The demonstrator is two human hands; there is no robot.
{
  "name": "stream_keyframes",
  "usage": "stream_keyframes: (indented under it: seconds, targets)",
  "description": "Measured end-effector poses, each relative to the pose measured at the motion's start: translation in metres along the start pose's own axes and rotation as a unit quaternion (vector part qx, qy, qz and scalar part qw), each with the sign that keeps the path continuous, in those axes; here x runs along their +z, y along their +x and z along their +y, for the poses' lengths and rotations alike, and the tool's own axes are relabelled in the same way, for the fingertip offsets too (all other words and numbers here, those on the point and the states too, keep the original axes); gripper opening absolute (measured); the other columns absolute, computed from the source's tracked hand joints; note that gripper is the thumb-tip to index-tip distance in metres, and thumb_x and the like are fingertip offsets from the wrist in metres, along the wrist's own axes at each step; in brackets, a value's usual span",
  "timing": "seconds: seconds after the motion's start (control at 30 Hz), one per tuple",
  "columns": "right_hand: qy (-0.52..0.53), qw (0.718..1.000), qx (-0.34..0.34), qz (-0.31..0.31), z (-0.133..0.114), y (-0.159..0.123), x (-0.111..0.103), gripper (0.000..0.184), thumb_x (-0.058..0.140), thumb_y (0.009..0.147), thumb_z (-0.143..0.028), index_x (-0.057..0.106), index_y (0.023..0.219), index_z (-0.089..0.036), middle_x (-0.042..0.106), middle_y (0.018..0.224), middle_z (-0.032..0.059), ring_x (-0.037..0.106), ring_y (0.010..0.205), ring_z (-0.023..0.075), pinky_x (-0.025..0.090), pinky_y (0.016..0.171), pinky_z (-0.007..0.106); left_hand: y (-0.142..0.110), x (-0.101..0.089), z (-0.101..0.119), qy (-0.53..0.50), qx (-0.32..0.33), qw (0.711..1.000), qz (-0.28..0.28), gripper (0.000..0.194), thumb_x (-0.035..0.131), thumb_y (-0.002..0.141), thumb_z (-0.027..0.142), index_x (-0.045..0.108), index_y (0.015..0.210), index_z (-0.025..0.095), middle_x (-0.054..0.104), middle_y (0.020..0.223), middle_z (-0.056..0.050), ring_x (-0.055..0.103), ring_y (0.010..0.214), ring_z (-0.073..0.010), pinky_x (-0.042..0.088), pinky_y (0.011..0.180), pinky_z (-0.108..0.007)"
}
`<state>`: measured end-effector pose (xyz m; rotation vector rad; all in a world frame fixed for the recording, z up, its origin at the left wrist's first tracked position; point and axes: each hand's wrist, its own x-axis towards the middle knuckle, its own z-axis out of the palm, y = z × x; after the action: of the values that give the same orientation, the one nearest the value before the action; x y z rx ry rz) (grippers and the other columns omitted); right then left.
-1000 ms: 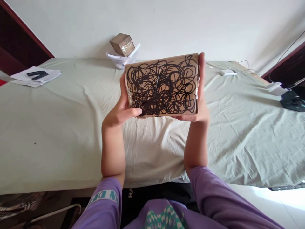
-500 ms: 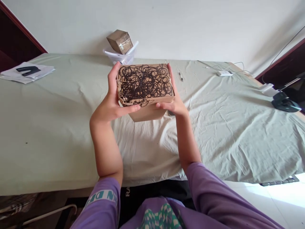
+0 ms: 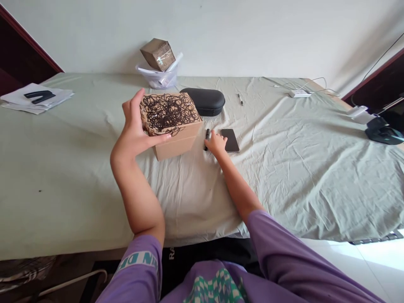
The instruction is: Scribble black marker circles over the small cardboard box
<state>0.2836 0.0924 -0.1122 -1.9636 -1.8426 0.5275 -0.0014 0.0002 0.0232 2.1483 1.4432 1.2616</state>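
In the head view, the left hand (image 3: 129,130) grips the scribbled box (image 3: 176,126) over the bench (image 3: 284,185), fingers spread wide along its side. The right hand's fingers, partly open, reach the black marker (image 3: 207,139) beside the dark phone (image 3: 230,140).

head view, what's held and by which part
The scribbled box, by its left end, in the left hand; whether the right hand holds the marker cannot be told.

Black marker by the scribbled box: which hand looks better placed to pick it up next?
Right, most likely. The right hand is already at the black marker, with its fingers spread, while the left hand is on the scribbled box.
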Motion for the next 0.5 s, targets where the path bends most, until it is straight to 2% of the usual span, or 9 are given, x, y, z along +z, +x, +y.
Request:
stream_keyframes:
  seconds: [0.1,0.2,0.33,0.43,0.5]
  targets:
    - [-0.009,1.000,0.002,0.000,-0.003,-0.002,0.008,0.053,0.059,0.096,-0.016,0.056,0.149,-0.014,0.073,0.141,0.0262,0.063,0.139,0.0439,0.033,0.123,0.065,0.001,0.001,0.001,-0.012,0.000,1.000,-0.006,0.142,0.105,0.062,0.037,0.019,0.175,0.027,0.026,0.170,-0.015,0.028,0.166,-0.0394,0.024,0.143,-0.064]
    - [0.024,1.000,-0.002,0.006,0.001,0.002,0.003,0.054,0.056,0.091,-0.009,0.057,0.144,-0.016,0.076,0.133,0.0232,0.069,0.129,0.0397,0.043,0.116,0.059,0.003,0.002,0.000,-0.017,0.002,1.000,-0.008,0.142,0.106,0.062,0.039,0.019,0.174,0.029,0.025,0.173,-0.014,0.028,0.166,-0.0385,0.026,0.142,-0.064]
    - [0.119,0.991,-0.025,0.049,0.010,0.011,-0.016,0.049,0.060,0.091,-0.017,0.056,0.141,-0.017,0.079,0.122,0.0161,0.074,0.115,0.0290,0.055,0.103,0.041,0.004,0.001,-0.003,-0.027,0.008,1.000,-0.007,0.143,0.107,0.061,0.045,0.020,0.174,0.028,0.025,0.173,-0.014,0.027,0.166,-0.0402,0.021,0.144,-0.064]
    - [0.184,0.978,-0.038,0.094,0.013,0.015,-0.029,0.052,0.059,0.093,-0.024,0.050,0.143,-0.017,0.079,0.121,0.0137,0.075,0.110,0.0243,0.057,0.101,0.037,0.005,0.001,-0.005,-0.054,0.006,0.998,-0.021,0.143,0.108,0.062,0.048,0.020,0.173,0.029,0.024,0.173,-0.010,0.027,0.165,-0.0392,0.017,0.146,-0.064]
    - [0.225,0.966,-0.044,0.122,0.013,0.016,-0.033,0.055,0.058,0.094,-0.028,0.045,0.147,-0.018,0.078,0.120,0.0129,0.076,0.104,0.0224,0.059,0.098,0.036,0.006,0.003,-0.007,-0.085,0.003,0.996,-0.032,0.143,0.109,0.062,0.050,0.020,0.173,0.032,0.023,0.175,-0.007,0.031,0.164,-0.0379,0.022,0.144,-0.065]
